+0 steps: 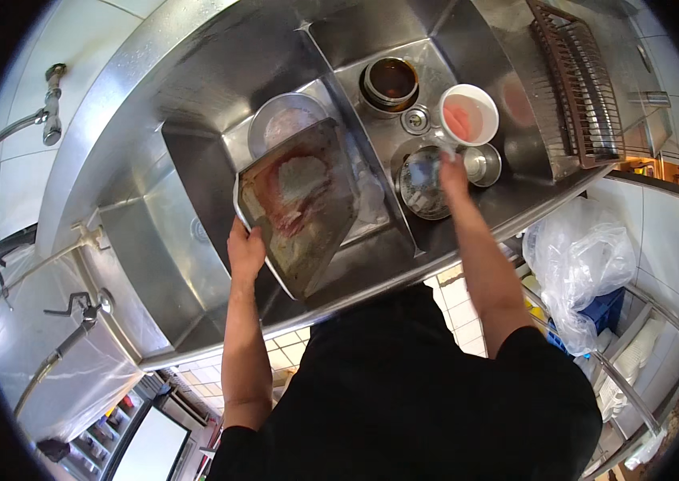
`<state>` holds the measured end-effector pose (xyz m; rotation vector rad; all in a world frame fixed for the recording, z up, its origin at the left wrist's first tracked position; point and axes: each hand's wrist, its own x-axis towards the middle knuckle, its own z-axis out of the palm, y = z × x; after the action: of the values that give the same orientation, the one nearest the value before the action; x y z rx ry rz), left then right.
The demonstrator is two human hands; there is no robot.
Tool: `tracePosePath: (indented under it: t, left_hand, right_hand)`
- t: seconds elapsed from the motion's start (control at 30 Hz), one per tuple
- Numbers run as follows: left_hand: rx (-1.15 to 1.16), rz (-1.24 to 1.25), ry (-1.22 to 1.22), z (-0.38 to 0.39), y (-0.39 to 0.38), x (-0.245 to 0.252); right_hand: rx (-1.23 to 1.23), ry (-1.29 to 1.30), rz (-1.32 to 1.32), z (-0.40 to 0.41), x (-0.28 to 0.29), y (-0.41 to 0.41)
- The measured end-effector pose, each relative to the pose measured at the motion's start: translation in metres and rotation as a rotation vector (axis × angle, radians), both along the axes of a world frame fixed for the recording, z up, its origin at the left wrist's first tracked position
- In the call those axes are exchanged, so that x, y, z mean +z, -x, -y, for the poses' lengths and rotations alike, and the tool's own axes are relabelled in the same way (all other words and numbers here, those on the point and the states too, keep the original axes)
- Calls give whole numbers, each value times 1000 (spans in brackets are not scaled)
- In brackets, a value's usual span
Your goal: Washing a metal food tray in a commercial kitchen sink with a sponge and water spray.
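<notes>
My left hand (247,249) grips the near left rim of a metal tray (321,240), which is tilted over the middle sink basin and stained with reddish, wet residue. Behind it, partly covered, a round metal bowl (273,117) holds cloudy liquid. My right hand (453,174) is above the right basin, blurred, with something whitish or clear at its fingers; whether it holds this I cannot tell. Just beyond it is a white tub (486,114) with something pink in liquid. A round container with a clear surface (420,192) and a small metal bowl (492,165) lie close by.
A metal pot of dark liquid (393,81) stands near the drain (416,120). A basin divider (369,138) separates the two basins. At the right are a brown dish rack (579,90) and a clear plastic bag (579,258). A hose tap (90,312) is at the left.
</notes>
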<state>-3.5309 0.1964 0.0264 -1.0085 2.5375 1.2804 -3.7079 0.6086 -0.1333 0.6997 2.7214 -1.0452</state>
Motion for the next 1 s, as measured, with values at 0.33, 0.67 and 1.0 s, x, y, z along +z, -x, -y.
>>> tracePosePath:
  t: [0.33, 0.67, 1.0]
  left_hand:
    - [221, -16, -153, 16, -9, -13]
    - [259, -1, -274, 0, 14, -17]
    - [289, -2, -247, 0, -1, -22]
  right_hand:
    - [-155, 561, 726, 17, -130, -39]
    - [536, 14, 750, -70, -146, -18]
    - [852, 15, 1057, -75, -21, 26]
